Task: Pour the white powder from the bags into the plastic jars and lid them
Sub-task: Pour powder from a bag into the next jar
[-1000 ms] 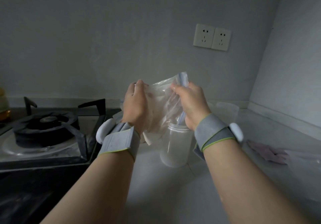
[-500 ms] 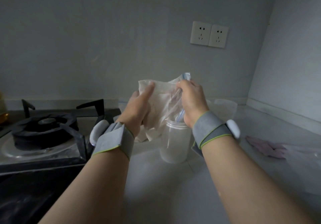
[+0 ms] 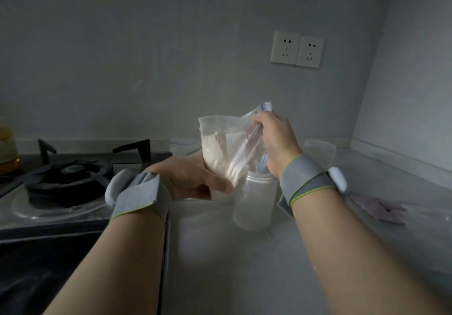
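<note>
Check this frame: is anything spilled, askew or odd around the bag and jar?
Nothing plainly wrong. The bag is tipped with its mouth at the upright jar, gripped by the left hand and right hand. No spill shows on the counter. A crumpled pinkish item lies to the right.

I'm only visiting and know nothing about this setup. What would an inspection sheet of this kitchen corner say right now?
Surface: pale countertop, dimly lit.
Job's things: clear bag with white powder, held over an open, lidless plastic jar; its blue zip edge dips toward the jar mouth. A translucent container stands behind to the right.
Clutter: pinkish crumpled thing on the counter at right; cannot tell what it is.
Hands: left hand grips the bag's lower part; right hand grips its upper edge. Grey wristbands on both.
Cables: nothing seen.
Surroundings: gas stove at left, yellowish bottle at the far left edge, two wall sockets.
</note>
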Demonstrator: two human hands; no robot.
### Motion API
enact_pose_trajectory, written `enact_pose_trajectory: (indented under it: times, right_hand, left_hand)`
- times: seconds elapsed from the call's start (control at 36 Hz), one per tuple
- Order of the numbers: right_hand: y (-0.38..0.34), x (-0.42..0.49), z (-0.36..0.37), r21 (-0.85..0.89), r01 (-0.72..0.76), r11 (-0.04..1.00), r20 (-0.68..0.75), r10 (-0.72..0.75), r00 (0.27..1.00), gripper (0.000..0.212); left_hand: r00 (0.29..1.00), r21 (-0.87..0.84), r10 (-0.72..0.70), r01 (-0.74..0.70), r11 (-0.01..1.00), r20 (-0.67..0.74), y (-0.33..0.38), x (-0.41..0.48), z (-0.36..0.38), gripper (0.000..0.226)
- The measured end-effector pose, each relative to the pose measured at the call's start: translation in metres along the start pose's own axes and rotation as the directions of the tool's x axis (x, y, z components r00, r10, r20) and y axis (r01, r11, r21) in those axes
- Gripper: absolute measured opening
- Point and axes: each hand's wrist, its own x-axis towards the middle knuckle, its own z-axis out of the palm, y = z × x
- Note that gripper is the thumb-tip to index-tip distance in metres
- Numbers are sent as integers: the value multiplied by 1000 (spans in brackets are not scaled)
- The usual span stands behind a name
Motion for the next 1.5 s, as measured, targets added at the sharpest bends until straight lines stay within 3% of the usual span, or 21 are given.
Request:
enact_pose_trajectory:
  times: [0.31, 0.56, 0.64, 0.69, 0.83, 0.94, 1.11, 1.19, 1.31, 1.5]
  right_hand:
    - [1, -24, -34, -114, 63, 991, -82, -73, 994, 21]
    - [25, -46, -42, -2, -56, 998, 139, 55, 989, 24]
    - [28, -43, -41, 26, -50, 998, 129, 46, 991, 12]
    - [30, -42, -41, 5, -10, 1000, 108, 9, 994, 15]
    - [30, -41, -41, -56, 45, 997, 34, -43, 998, 19]
    - [25, -39, -42, -51, 96, 994, -5, -97, 995, 22]
    - [20, -39, -43, -34, 138, 990, 32, -137, 990, 18]
    - [21, -39, -44, -59, 52, 997, 28, -51, 998, 48]
    - [26, -40, -47, -133, -19, 991, 9, 21, 1000, 31]
    - [24, -40, -47, -104, 110, 988, 2, -111, 994, 38]
  left_hand:
    - [993, 42, -42, 47, 998, -107, -2, 4, 1, 38]
    - [992, 5, -73, 74, 997, -104, 6, -2, 6, 32]
    - [992, 22, -49, 51, 998, -118, 5, -1, 6, 31]
    - [993, 39, -30, 35, 999, -118, 5, 0, 5, 31]
    - [998, 79, 17, -12, 997, -66, 7, -2, 4, 41]
    - [993, 121, 54, -41, 992, -104, 10, -2, 1, 51]
    - [980, 152, 93, -66, 986, -177, 16, -2, -1, 44]
    - [982, 137, 89, -67, 988, -164, 15, -3, 0, 51]
    - [981, 117, 114, -96, 988, -155, 15, -3, 2, 55]
    - [973, 66, 170, -162, 985, -157, 19, -2, 6, 61]
